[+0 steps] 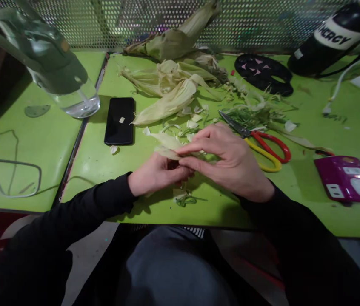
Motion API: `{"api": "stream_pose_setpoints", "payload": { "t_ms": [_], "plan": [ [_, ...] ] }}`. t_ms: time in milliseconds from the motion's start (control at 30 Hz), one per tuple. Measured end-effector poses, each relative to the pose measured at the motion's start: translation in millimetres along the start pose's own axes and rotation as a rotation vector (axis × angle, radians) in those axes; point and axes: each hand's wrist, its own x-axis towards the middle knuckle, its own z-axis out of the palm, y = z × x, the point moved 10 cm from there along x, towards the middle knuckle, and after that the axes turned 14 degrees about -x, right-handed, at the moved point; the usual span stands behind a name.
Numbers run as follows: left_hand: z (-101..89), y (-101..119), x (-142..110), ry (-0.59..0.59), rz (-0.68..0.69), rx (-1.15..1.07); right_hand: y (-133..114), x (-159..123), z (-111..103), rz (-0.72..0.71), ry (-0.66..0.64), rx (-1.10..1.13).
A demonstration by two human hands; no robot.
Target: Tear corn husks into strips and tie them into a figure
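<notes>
Two bare hands meet above a lime-green desk [224,208], the left hand [154,172] curled with its thumb pressed over a pale strip of husk [167,141], the right hand [229,157] pinching it between thumb and forefinger from the 3 o'clock side. The strip juts from the fingertips toward 11 o'clock; whatever else sits inside the left hand's curl is mostly hidden. The job looks like shaping or tearing husk by touch, and it would likely go best with the left hand firm and close to the fold, the right hand working in short pulls along the grain, since thin husk seems apt to split. Scissors [247,133] with red and yellow handles lie between 2 and 3 o'clock (near enough for trimming a ragged edge), and larger husks [167,100] spread at 12. Readable lettering is scarce: a dark bottle [336,40] at 2 o'clock wears a white band showing "NERGY", probably the end of "ENERGY". Dark scrawls on the desk below it are illegible, and no brand can be made out on the phone [120,123] at 10 o'clock or the purple box [346,180] at 3
</notes>
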Motion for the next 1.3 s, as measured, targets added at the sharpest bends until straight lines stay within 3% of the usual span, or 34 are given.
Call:
{"api": "stream_pose_setpoints", "payload": {
  "t_ms": [67, 233, 400, 500, 833, 1033, 1200, 1300],
  "plan": [
    [0.5, 2.4, -0.4, 0.012, 0.026, 0.048, 3.8, 1.6, 3.8, 0.049, -0.036, 0.053],
    [4.7, -1.7, -0.3, -0.009, -0.001, 0.020, -1.1, 6.9, 5.6, 0.011, -0.082, 0.147],
    [6.0, -0.3, -2.1, -0.025, -0.011, -0.107, 25.2, 5.2, 7.8, 0.286, -0.042, 0.327],
    [7.5, 2.9, -3.0, -0.056, 0.009, -0.147, 29.8, 3.4, 11.4, 0.347, -0.056, 0.389],
    [30.6, -23.3, -8.1, -0.184, -0.151, -0.264, 16.5, 2.9, 9.5, 0.276, 0.016, 0.355],
    [20.7, -18.3, -7.1, -0.095, -0.138, -0.459, 34.8, -1.3, 2.8, 0.377, 0.003, 0.252],
    [11.9, -17.4, -4.0, -0.042, -0.133, -0.480, 32.4, 0.1, 16.2, 0.275, -0.195, 0.210],
    [9.3, -17.8, -2.7, -0.014, -0.126, -0.472, 29.9, -1.0, 19.1, 0.273, -0.204, 0.241]
  ]
}}
